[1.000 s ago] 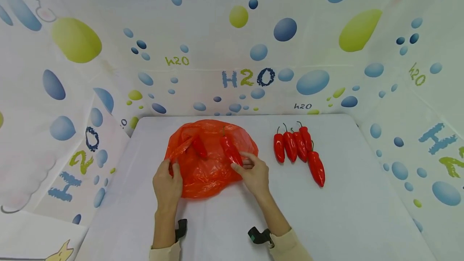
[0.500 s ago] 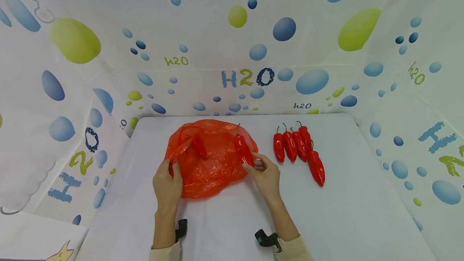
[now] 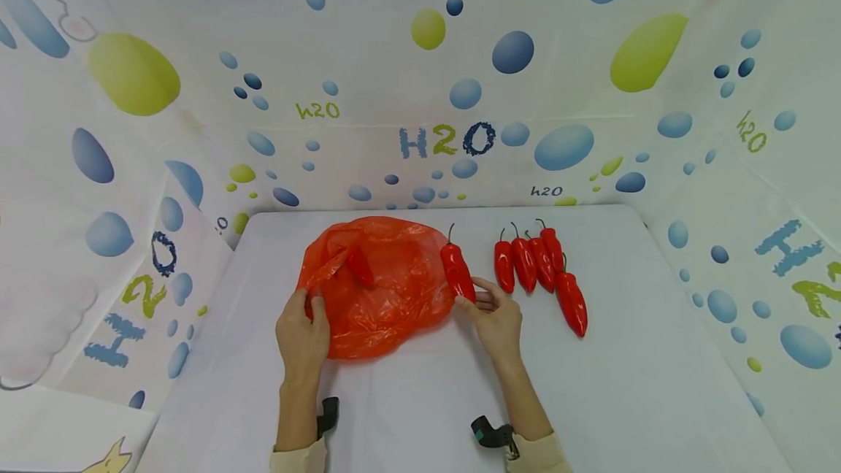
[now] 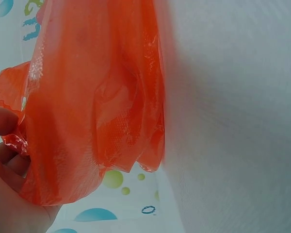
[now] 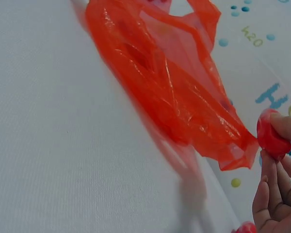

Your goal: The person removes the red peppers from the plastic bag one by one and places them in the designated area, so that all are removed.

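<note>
My left hand point(image 3: 304, 331) pinches the left edge of a thin red-orange plastic bag point(image 3: 388, 320), thumb against curled fingers; the left wrist view shows the bag's film point(image 4: 68, 126) hanging from that grip. Inside the bag's mouth lies a red chili pepper point(image 3: 361, 266), partly covered by a fold. My right hand point(image 3: 496, 320) holds another red chili pepper point(image 3: 457, 272) by its lower end between thumb and fingers, stem pointing up and away. That pepper overlaps the bag's right edge in the head view. Up close, its rounded end point(image 5: 271, 138) shows between the fingertips in the right wrist view.
To the right, several red chili peppers point(image 3: 524, 263) lie side by side on the white table point(image 3: 644, 371), and one pepper point(image 3: 572, 304) lies nearer, at a slant. A printed sheet wall point(image 3: 368, 57) rises behind the table and at both sides.
My right hand has carried its pepper rightward, from over the bag's middle to its right edge. My left hand keeps its hold on the bag in place.
</note>
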Demonstrator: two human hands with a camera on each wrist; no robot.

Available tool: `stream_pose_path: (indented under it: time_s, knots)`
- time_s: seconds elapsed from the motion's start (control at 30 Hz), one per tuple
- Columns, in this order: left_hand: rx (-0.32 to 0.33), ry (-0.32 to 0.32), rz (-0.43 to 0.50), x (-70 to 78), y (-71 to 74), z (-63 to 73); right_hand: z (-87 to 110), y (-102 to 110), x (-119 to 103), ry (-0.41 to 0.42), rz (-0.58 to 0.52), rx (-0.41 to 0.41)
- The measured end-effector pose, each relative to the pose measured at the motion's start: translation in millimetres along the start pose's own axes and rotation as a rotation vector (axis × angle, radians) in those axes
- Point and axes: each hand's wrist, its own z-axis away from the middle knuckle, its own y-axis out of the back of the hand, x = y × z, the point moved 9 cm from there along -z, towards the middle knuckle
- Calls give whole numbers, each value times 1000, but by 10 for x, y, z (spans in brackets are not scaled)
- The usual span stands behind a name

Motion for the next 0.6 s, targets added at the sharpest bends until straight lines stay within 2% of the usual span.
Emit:
stream_pose_path:
  time_s: [0.6]
  knots:
    - [-5,0,10,-14,1,-1,24,388,201,-19,105,139]
